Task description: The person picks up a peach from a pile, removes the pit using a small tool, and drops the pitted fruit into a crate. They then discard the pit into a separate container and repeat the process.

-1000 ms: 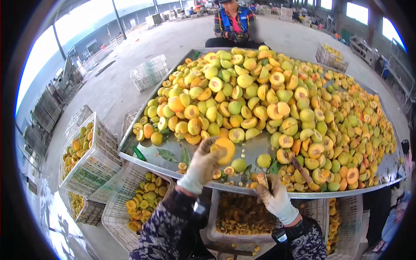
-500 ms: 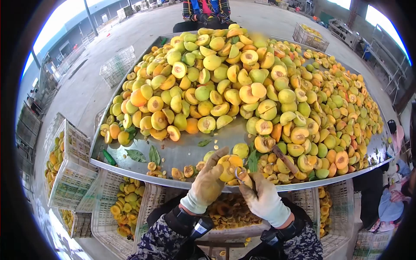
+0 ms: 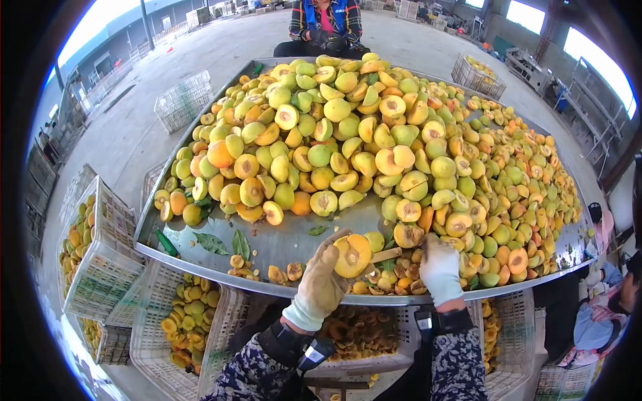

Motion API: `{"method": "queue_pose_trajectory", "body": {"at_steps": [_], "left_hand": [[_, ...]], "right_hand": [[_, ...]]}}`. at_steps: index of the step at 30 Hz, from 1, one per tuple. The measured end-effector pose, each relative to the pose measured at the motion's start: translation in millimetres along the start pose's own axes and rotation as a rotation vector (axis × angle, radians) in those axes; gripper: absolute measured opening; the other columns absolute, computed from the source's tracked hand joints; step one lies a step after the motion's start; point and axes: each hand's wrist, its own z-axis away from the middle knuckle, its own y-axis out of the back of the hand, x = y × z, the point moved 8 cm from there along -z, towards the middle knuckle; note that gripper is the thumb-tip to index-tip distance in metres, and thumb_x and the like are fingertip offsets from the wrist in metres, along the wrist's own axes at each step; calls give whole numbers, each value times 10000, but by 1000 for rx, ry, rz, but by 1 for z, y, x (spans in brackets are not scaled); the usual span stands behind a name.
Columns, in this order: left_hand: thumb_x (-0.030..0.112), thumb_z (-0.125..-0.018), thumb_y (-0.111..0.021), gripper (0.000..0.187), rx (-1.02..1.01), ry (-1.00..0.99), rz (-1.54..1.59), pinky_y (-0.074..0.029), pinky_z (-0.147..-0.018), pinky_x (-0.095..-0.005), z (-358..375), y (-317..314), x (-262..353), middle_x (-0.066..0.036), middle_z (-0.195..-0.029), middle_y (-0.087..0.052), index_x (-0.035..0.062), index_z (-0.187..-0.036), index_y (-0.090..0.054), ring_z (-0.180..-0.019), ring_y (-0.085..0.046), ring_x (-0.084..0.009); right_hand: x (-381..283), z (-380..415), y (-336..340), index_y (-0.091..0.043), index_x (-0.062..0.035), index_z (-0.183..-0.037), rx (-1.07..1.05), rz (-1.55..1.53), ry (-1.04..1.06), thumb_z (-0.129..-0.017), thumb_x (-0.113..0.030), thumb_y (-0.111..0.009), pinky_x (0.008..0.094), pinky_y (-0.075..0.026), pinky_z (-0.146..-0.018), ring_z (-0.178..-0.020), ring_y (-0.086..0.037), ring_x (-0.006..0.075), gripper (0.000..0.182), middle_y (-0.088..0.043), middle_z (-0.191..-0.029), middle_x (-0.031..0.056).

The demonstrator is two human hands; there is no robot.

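Lower centre of frame: gloved left hand grips halved peach; right hand clasps wooden-handled tool beside fruit pile.

The left hand had reached out over the metal table a second before, gripping a whole-looking fruit; it drew back to the near edge and turned, so the peach half showed its cut, pitted face. The right hand, which half a second before had met the fruit with the pitting tool, swung off to the right onto the heap of pits at the near edge, with the tool's handle pointing toward the fruit.
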Motion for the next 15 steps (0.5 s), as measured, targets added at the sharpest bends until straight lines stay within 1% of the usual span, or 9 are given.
{"method": "queue_pose_trajectory", "body": {"at_steps": [1, 3, 4, 5, 7, 9, 11, 13, 15], "left_hand": [[370, -978, -532, 561, 18, 21, 94, -564, -870, -402, -1, 3, -1, -167, -1261, -555, 23, -1388, -371, -1086, -614, -314], [404, -991, -483, 557, 9, 19, 80, -549, -893, -413, 0, 2, 4, -171, -1261, -554, 26, -1384, -374, -1099, -604, -314], [439, -1004, -433, 560, -2, 26, 63, -535, -916, -424, 3, 1, 5, -174, -1260, -553, 29, -1381, -377, -1112, -595, -315], [439, -1004, -433, 560, 0, 29, 63, -535, -916, -424, 3, 2, 4, -174, -1260, -553, 29, -1381, -377, -1112, -595, -315], [452, -999, -438, 577, 44, 14, 0, -491, -968, -426, 2, 6, 4, -175, -1268, -543, 30, -1387, -369, -1145, -569, -297], [455, -994, -451, 588, 54, 5, -51, -467, -992, -419, 4, 6, 1, -174, -1274, -536, 28, -1389, -366, -1161, -554, -287], [458, -988, -465, 599, 60, 6, -109, -442, -1016, -412, 7, 6, -2, -172, -1281, -529, 26, -1391, -363, -1177, -540, -277], [312, -1013, -438, 495, -8, -104, -444, -416, -1017, -345, 10, -3, 2, -143, -1279, -517, 8, -1396, -364, -1160, -530, -221], [282, -1017, -429, 483, -4, -107, -398, -400, -1027, -342, 11, -10, -3, -148, -1289, -511, -7, -1397, -359, -1174, -514, -216]], "right_hand": [[-9, 5, 15, -560, -10, -1082, 3, 0, 1, -843, -125, -585, 475, -483, -746, -861, -624, 376, 266, -629, -897, 196], [-39, 30, 81, -544, -7, -1093, 182, -562, 44, -875, -137, -567, 469, -491, -708, -797, -626, 390, 255, -618, -863, 212], [-63, 45, 94, -535, -1, -1098, 71, -734, 105, -898, -159, -558, 464, -492, -695, -788, -622, 401, 256, -611, -849, 219], [-87, 59, 101, -527, 4, -1104, -35, -903, 164, -920, -180, -548, 460, -494, -681, -778, -617, 413, 261, -605, -836, 226], [-114, 73, 99, -524, 13, -1106, -72, -933, 256, -932, -217, -565, 466, -491, -679, -778, -601, 437, 291, -592, -816, 240], [-120, 76, 80, -529, 8, -1081, -95, -912, 263, -928, -201, -583, 461, -490, -647, -761, -601, 434, 264, -589, -802, 242], [-127, 73, 84, -516, 13, -1014, -24, -948, 323, -930, -157, -578, 417, -454, -556, -616, -583, 375, 200, -552, -696, 183], [-124, 71, 79, -509, 15, -1000, -5, -964, 309, -921, -124, -574, 438, -455, -559, -636, -587, 399, 172, -567, -720, 205], [-124, 69, 65, -506, 28, -1016, -108, -924, 252, -912, -98, -568, 453, -453, -551, -638, -593, 415, 175, -581, -730, 229]]}}
